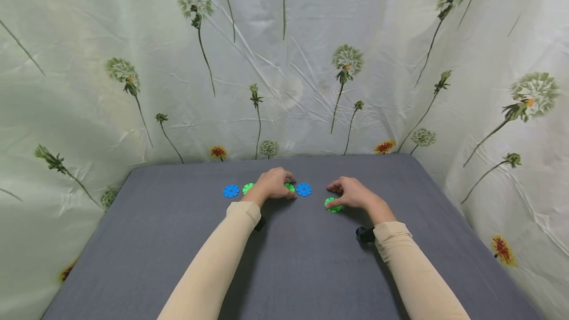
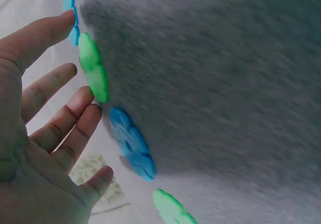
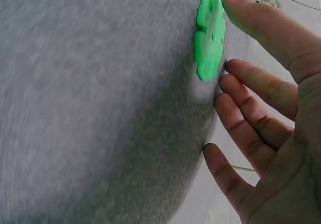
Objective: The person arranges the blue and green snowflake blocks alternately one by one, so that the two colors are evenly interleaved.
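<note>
My left hand [image 1: 272,183] hovers over a row of flat notched plastic discs, fingers spread and gripping nothing. Its fingers and thumb are nearest a green disc [image 1: 290,187] and a blue disc [image 1: 304,189]. In the left wrist view another blue disc [image 2: 132,142], which the hand hides from the head view, lies beside that green one. To the right, my right hand [image 1: 357,196] is low over a separate green disc [image 1: 333,205]. Its thumb is at the disc's edge; whether it touches I cannot tell. The other right fingers are spread, loosely bent, near the cloth.
At the row's left end lie a blue disc [image 1: 231,191] and a partly covered green disc [image 1: 248,188]. A grey cloth [image 1: 306,270] covers the table. Behind it hangs a pale curtain [image 1: 293,63] printed with dandelions. Each wrist carries a small black camera.
</note>
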Motion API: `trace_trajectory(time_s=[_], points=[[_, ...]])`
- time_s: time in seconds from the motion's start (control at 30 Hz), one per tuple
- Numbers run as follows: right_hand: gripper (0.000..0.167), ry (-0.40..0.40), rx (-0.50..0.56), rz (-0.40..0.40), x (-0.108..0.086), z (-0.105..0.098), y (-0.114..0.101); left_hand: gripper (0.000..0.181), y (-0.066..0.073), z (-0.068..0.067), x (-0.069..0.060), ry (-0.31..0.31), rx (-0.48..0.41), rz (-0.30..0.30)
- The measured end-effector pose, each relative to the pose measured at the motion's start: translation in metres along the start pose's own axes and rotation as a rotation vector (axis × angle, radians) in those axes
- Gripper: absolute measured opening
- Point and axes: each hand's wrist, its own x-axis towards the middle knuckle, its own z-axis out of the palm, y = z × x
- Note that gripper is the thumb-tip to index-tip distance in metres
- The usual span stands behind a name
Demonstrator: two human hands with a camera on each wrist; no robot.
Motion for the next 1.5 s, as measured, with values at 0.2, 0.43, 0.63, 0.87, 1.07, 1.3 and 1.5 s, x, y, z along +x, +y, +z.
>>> trace_trajectory(time_s=[0.2,0.43,0.63,0.87,1.07,1.3,1.5], points=[[0.061,0.000,-0.015,-0.003,-0.007,-0.001,0.004,0.051,0.009,0.002,0.007,-0.009,0.050,0.009],[0.055,0.031,-0.021,-0.005,-0.012,0.000,0.007,0.052,0.019,0.005,0.011,-0.011,0.047,0.008],[0.053,0.051,-0.057,-0.022,-0.013,0.001,0.008,0.048,0.023,0.008,0.013,-0.012,0.055,0.008],[0.053,0.072,-0.067,-0.035,-0.014,0.003,0.009,0.045,0.024,0.012,0.015,0.010,0.055,-0.007],[0.049,0.082,-0.077,-0.035,-0.015,0.005,0.010,0.045,0.025,0.013,0.016,0.026,0.045,-0.019],[0.045,0.084,-0.070,-0.031,-0.015,0.006,0.009,0.048,0.026,0.015,0.015,0.031,0.042,-0.023],[0.039,0.082,-0.046,-0.041,-0.014,0.006,0.007,0.043,0.028,0.015,0.015,0.031,0.026,-0.044]])
